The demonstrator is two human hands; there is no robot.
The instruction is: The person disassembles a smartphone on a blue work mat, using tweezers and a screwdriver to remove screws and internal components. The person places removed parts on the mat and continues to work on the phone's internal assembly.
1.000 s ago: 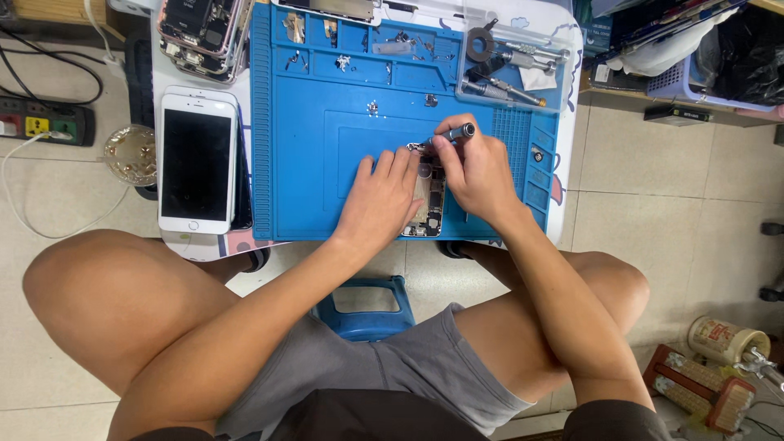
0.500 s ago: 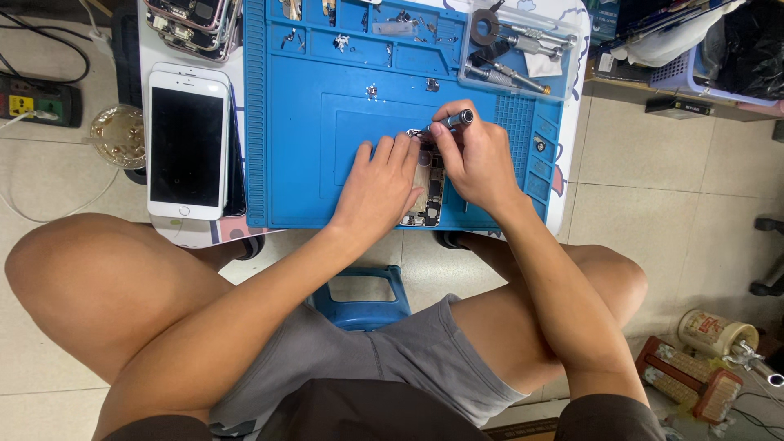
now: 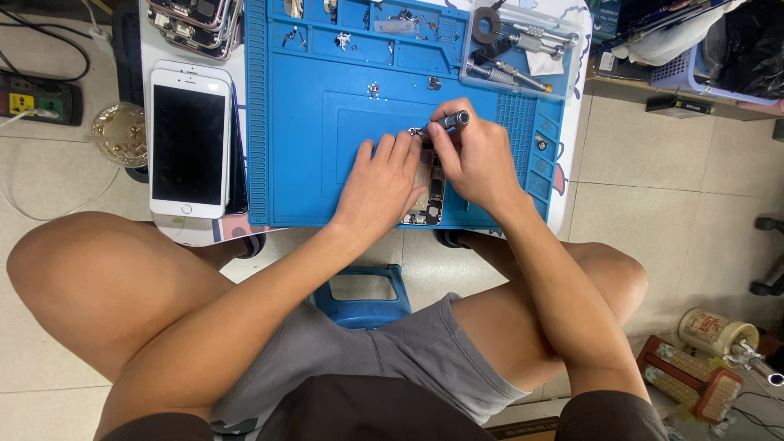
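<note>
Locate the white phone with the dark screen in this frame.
In the head view the white phone lies face up at the left, just off the left edge of the blue work mat, well left of the left hand.

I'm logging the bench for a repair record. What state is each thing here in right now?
Opened phone: back up, insides exposed, lying on the blue mat.
Left hand: flat on the opened phone.
Right hand: gripping a screwdriver, tip at the phone's top end.
White phone: screen dark, face up.
Clear tool tray: open, holding tools.
</note>
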